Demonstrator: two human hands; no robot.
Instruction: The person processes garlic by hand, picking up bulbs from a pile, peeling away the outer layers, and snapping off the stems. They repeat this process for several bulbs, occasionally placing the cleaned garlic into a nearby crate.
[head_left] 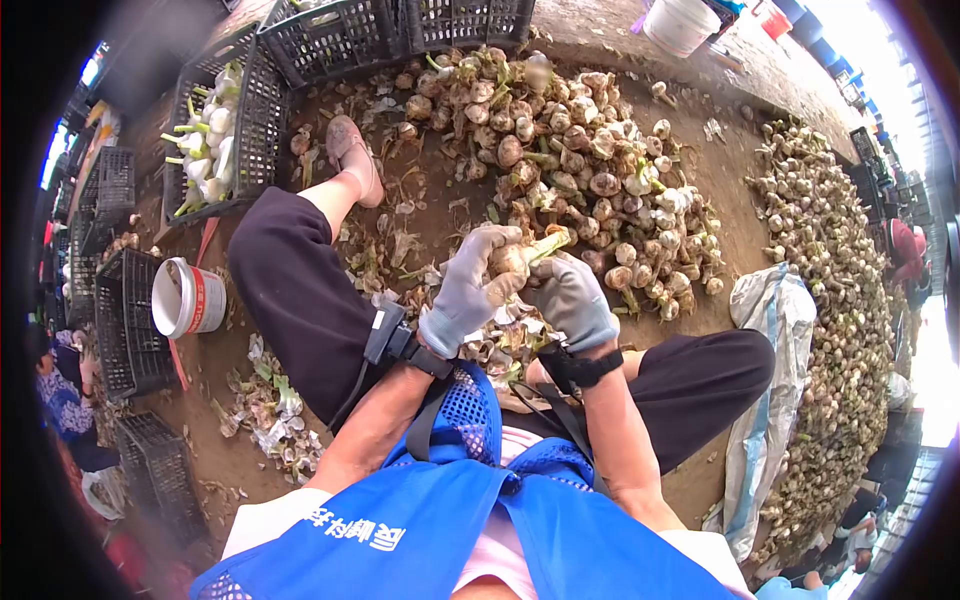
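My left hand (468,292), in a pale work glove, wraps its thumb and fingers round a garlic bulb (512,262) above my lap. The bulb's cut stem points up and to the right. My right hand (574,302), gloved too, is closed against the stem side of the same bulb; its fingertips are partly hidden. Below both hands lie loose garlic skins (505,345) between my legs. Just beyond them spreads a large heap of unpeeled garlic (580,150) with dirty outer skins and short stems.
A black crate (258,130) of cleaned white garlic (212,140) stands at the upper left, beside more black crates. On the left is a white bucket (190,298). A white sack (770,370) lies right of my knee, before a long garlic pile (830,330). Other people are at the edges.
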